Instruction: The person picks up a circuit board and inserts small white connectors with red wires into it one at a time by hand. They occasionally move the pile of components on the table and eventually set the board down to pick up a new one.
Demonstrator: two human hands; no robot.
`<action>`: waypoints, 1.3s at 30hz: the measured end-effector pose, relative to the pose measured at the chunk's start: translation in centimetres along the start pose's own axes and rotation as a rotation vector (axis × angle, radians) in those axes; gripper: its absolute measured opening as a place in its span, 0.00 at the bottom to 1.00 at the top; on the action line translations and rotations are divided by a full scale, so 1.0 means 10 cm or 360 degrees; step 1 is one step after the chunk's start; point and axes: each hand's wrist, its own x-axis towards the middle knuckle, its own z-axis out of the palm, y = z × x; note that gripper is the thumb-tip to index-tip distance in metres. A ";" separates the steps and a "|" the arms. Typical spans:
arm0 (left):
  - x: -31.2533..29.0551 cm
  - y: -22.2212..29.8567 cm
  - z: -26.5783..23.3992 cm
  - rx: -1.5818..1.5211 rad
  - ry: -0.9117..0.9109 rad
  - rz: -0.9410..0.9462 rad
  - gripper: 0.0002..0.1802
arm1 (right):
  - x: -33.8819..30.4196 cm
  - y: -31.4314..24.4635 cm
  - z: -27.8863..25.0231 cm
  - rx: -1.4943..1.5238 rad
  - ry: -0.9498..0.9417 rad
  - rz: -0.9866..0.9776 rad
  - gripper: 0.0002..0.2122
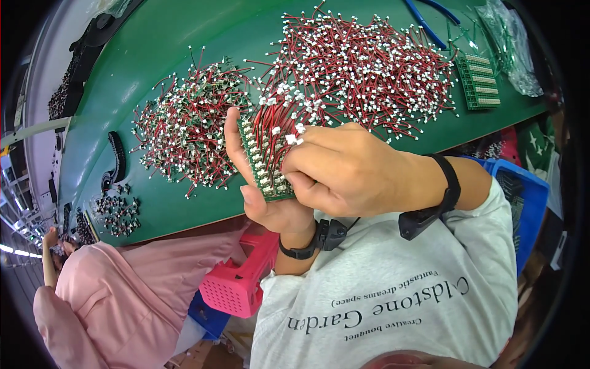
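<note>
My left hand (258,200) grips a green circuit board panel (255,161) from below, thumb and a finger along its edges. Rows of small white sockets line the panel, and red wire leads (264,126) with white plugs stand up from it. Over the panel's right part, my right hand (347,169) is closed. White plugs (294,134) of wire leads show at its fingers. The fingertips are partly hidden behind the hand, so where they touch the panel cannot be seen.
On the green table (166,215) lie a big heap of red wire leads (369,67) and a smaller heap of wired boards (190,123). Cutters (430,24) and a board stack (478,83) lie far right. A pink basket (230,289) and blue bin (531,197) flank me; a co-worker's pink sleeve (117,295) is left.
</note>
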 end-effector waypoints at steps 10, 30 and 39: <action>-0.01 -0.01 -0.07 -0.0024 -0.0045 -0.0038 0.53 | -0.01 -0.02 0.02 -0.0060 -0.0029 -0.0039 0.06; -0.09 0.03 -0.11 0.0386 0.0036 0.0032 0.55 | -0.10 0.07 0.06 0.0110 -0.0082 0.0025 0.07; 0.05 0.12 -0.42 -0.0051 0.0008 0.0099 0.45 | -0.09 0.84 -0.31 -0.0738 -0.0057 0.0343 0.07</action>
